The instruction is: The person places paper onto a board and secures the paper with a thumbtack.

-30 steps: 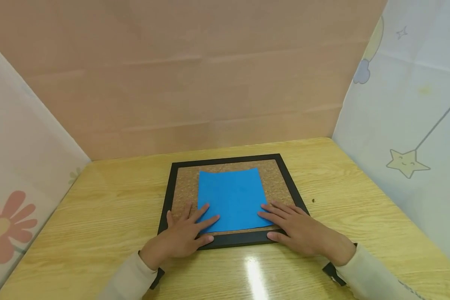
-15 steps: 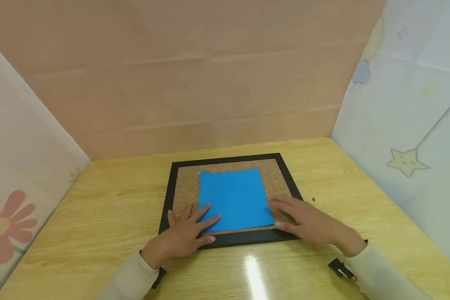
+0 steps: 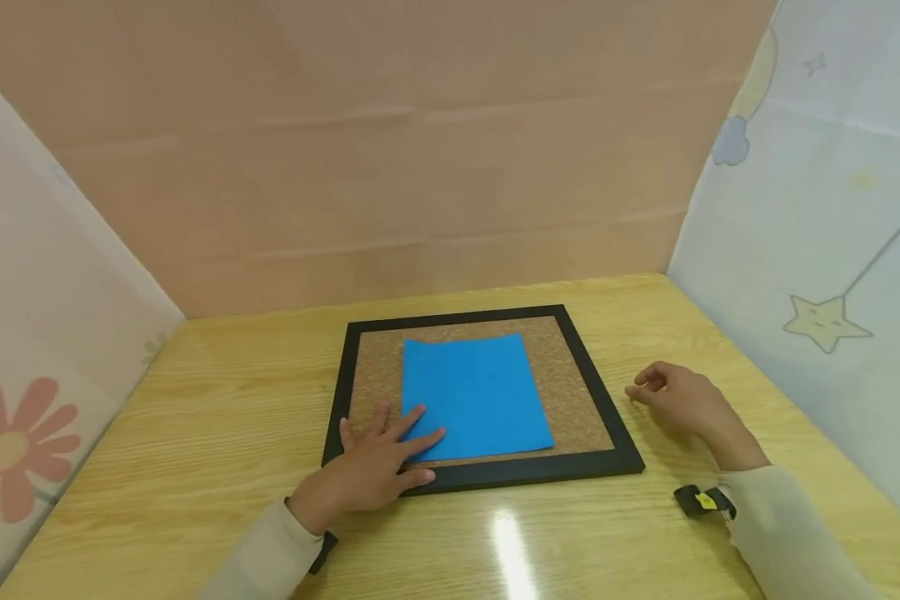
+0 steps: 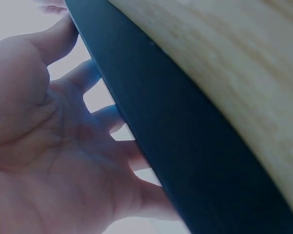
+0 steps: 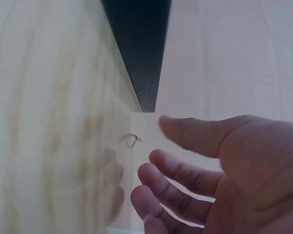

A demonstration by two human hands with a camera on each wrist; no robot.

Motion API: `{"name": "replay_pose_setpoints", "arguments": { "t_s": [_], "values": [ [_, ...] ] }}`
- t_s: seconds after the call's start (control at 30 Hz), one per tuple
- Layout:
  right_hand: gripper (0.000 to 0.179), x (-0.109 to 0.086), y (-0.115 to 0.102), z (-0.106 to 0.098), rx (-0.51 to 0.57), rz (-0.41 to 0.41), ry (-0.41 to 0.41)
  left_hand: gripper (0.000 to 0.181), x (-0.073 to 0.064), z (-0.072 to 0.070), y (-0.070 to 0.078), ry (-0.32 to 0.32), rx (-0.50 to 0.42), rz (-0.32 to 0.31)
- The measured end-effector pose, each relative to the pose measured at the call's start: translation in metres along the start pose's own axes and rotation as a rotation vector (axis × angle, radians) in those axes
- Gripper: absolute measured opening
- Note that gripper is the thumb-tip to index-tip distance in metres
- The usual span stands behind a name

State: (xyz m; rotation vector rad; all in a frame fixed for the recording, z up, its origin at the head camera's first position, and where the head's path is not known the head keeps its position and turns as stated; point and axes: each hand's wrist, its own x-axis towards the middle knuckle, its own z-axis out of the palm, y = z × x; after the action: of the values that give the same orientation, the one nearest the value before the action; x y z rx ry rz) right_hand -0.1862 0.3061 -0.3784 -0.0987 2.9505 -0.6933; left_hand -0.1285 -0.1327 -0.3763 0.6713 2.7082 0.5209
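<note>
A blue sheet (image 3: 472,392) lies on a black-framed cork board (image 3: 573,392) in the head view. Its upper left corner lifts slightly. My left hand (image 3: 367,473) rests with spread fingers across the board's lower left, two fingers on the sheet and the thumb on the frame. To the right of the board, my right hand (image 3: 686,404) hovers low over the table with bent fingers. In the right wrist view, a tiny pin-like thing, apparently a thumbtack (image 5: 132,140), sits on the table just beyond the thumb and fingertips, which are apart around nothing.
The board lies on a light wood table (image 3: 232,400). A brown backdrop (image 3: 420,167) stands behind it, with printed white panels at the left (image 3: 52,250) and right (image 3: 810,208). Each wrist wears a black strap.
My right hand has left the sheet's lower right corner and moved right, off the board, to the small thing on the table. My left hand stays in place.
</note>
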Motion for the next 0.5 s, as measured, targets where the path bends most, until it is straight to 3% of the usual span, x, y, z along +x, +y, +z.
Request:
{"name": "replay_pose_setpoints", "arguments": {
  "t_s": [0.37,0.5],
  "values": [
    [0.023,0.0024,0.0047,0.0063,0.005,-0.016,-0.004,0.056,0.002,0.0017,-0.0014,0.003,0.001,-0.004],
    [0.017,0.0014,0.0055,0.0067,-0.011,-0.046,0.032,0.056,0.0032,0.0015,-0.0012,-0.001,0.008,-0.001]
  ]
}}
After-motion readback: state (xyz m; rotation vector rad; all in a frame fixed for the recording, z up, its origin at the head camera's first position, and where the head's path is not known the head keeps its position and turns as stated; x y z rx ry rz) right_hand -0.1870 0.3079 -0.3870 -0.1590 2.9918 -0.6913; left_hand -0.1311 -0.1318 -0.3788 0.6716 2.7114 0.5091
